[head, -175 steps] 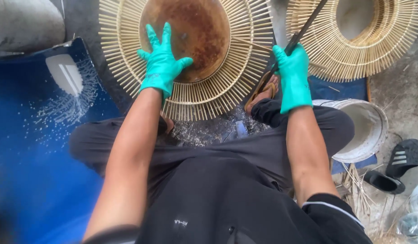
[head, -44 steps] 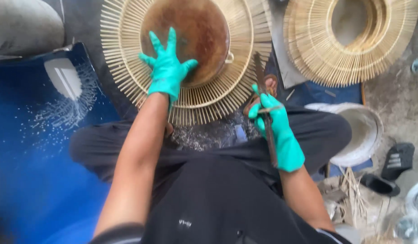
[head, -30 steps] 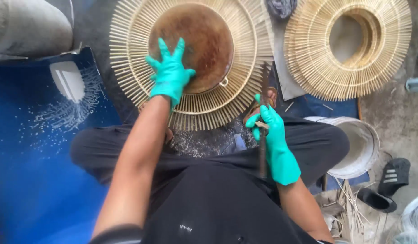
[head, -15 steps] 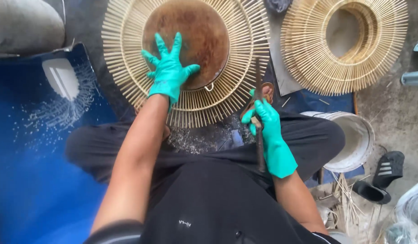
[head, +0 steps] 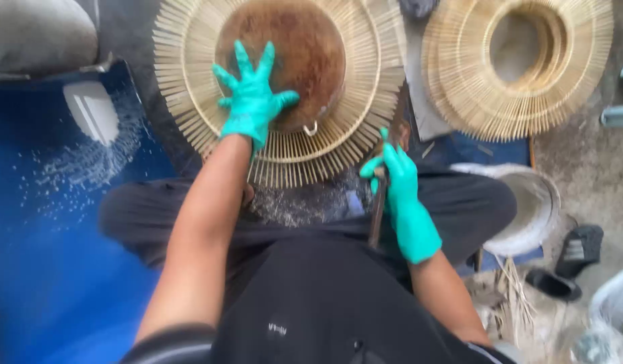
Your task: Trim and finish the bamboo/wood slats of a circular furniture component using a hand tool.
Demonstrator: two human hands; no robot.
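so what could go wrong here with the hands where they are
The left hand presses flat on the brown disc; if it slips, the stick ring around it could shift out of line. The right hand grips a thin tool close to the ring's edge, so a stray move might snap sticks. The white bucket by the knee could be knocked.

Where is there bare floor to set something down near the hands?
Free: blue mat left of the left hand, bordered by the white block. Crowded: the right hand with its dark stick tool sits between the round bamboo-stick ring, second ring and white bucket.
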